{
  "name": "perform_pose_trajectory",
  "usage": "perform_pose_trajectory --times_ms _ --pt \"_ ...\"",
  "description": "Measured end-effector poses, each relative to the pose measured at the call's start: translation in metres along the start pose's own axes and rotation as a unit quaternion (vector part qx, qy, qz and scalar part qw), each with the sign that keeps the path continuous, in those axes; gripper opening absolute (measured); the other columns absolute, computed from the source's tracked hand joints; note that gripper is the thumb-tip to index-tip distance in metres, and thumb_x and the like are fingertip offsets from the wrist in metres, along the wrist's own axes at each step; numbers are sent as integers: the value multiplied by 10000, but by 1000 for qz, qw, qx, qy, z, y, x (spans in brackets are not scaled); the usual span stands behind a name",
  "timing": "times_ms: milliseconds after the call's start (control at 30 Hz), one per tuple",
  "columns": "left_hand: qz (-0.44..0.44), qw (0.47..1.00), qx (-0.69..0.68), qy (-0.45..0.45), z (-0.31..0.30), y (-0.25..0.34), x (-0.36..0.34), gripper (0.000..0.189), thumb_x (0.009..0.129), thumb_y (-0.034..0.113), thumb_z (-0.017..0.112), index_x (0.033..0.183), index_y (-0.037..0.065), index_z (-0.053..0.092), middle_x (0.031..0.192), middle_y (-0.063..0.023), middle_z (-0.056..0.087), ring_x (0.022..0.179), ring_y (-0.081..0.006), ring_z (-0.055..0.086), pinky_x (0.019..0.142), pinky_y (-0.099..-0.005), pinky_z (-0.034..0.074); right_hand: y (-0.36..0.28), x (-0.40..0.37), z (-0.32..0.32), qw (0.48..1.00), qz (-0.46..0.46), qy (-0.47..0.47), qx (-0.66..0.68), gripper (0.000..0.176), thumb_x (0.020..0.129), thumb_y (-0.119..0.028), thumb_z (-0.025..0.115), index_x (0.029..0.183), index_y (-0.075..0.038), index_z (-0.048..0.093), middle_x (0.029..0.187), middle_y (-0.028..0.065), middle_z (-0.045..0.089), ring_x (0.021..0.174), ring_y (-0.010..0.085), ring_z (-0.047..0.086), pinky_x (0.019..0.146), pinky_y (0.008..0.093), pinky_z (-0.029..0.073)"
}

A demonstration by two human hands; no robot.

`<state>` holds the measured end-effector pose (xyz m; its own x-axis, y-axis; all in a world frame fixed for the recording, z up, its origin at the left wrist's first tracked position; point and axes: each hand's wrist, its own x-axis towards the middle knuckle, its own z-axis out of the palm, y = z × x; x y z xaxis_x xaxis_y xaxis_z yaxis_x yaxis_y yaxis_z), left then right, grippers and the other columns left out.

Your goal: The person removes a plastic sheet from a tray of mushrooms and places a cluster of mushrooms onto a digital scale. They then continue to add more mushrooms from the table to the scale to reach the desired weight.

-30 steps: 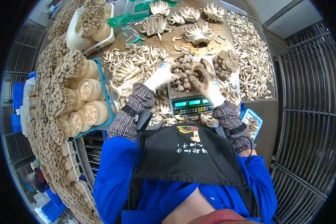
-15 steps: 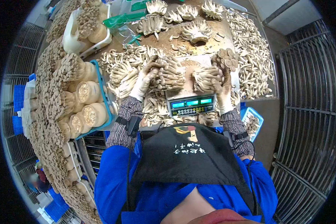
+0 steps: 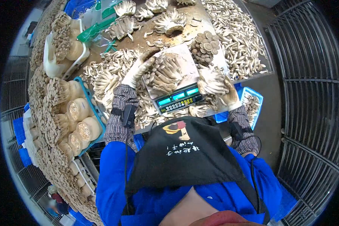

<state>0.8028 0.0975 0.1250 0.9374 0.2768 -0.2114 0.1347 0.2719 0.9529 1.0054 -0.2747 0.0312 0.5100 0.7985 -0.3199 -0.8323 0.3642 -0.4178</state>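
Observation:
My left hand (image 3: 138, 69), in a soiled white glove, lies with fingers stretched along the upper left side of a mushroom cluster (image 3: 165, 74); its thumb is hidden. That cluster sits on the plate of a digital scale (image 3: 180, 98) with lit displays. At the scale's right edge my right hand (image 3: 229, 94), gloved too, holds a second mushroom cluster (image 3: 213, 81), pale stems up; most of its fingers are hidden behind the stems. Just beyond stands a cluster with round brown caps (image 3: 205, 47).
Loose mushrooms (image 3: 233, 37) are heaped at the right, others left of the scale. More clusters (image 3: 170, 22) lie at the back. A teal crate (image 3: 88, 84) of mushroom blocks stands left, a blue basket (image 3: 257, 103) low right. Metal racks (image 3: 312, 90) line the right side.
The view has turned and shifted. My right hand has moved its cluster off the scale plate toward the right front. My left hand's fingers have straightened beside the other cluster.

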Motion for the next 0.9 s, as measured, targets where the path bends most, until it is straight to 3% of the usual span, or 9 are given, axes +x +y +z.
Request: perform_pose_trajectory --times_ms 100,233,333,400,467,567,633,667,900 --pt "63 985 148 62 -7 8 -3 708 945 503 602 1425 -5 485 1418 -147 537 1333 -246 472 1150 -357 312 -18 -24 -27 982 31 19 -187 786 871 -233 724 1533 -56 339 1413 100 538 1209 172 583 913 271 535" --pt "86 966 180 166 -24 -2 -40 537 985 332 599 1382 -22 524 1357 -153 583 1290 -238 509 1124 -345 345 -34 -19 -34 940 107 -36 -321 845 884 -242 725 1564 -37 267 1550 163 401 1376 234 445 1136 346 366" --pt "90 950 218 207 -25 -4 -79 506 985 322 607 1358 -15 550 1297 -122 618 1200 -195 557 1053 -321 406 -40 12 -60 841 137 -25 -523 781 894 -259 726 1509 36 344 1509 172 448 1370 260 443 1134 360 352" --pt "28 955 135 264 -7 3 -111 444 986 278 621 1343 18 578 1230 -81 642 1030 -119 595 879 -273 488 -48 31 -68 788 146 -57 -595 777 899 -258 718 1510 29 334 1469 172 480 1353 259 453 1126 377 358" --pt "59 939 201 274 -17 -10 -131 413 985 253 623 1314 5 600 1218 -90 653 1055 -145 607 913 -283 485 -44 31 -44 812 138 -23 -566 701 921 -245 702 1475 39 381 1417 171 526 1304 258 501 1104 379 385" --pt "97 919 186 335 -4 -17 -151 408 961 213 653 1302 -7 609 1227 -100 659 1122 -199 616 979 -302 475 -34 32 -35 767 57 4 -639 589 950 -238 675 1415 46 450 1349 167 577 1244 246 550 1071 358 421" --pt "89 926 148 336 -2 -25 -160 408 972 209 645 1312 -11 599 1226 -96 655 1115 -182 607 988 -299 469 -31 30 -33 765 30 10 -643 564 934 -237 696 1370 60 497 1319 177 610 1239 252 562 1070 361 423" --pt "69 928 104 350 -1 -34 -162 407 977 211 640 1313 -15 596 1226 -95 653 1113 -176 603 989 -299 467 -32 33 -42 707 11 12 -707 546 941 -240 688 1355 67 510 1321 199 609 1245 268 567 1072 361 421" --pt "65 935 86 338 21 -37 -163 438 972 280 651 1284 -23 602 1150 -86 660 1009 -133 588 900 -272 467 -21 19 -10 707 -120 68 -694 517 965 -256 663 1350 61 524 1335 227 596 1256 291 564 1087 369 413"
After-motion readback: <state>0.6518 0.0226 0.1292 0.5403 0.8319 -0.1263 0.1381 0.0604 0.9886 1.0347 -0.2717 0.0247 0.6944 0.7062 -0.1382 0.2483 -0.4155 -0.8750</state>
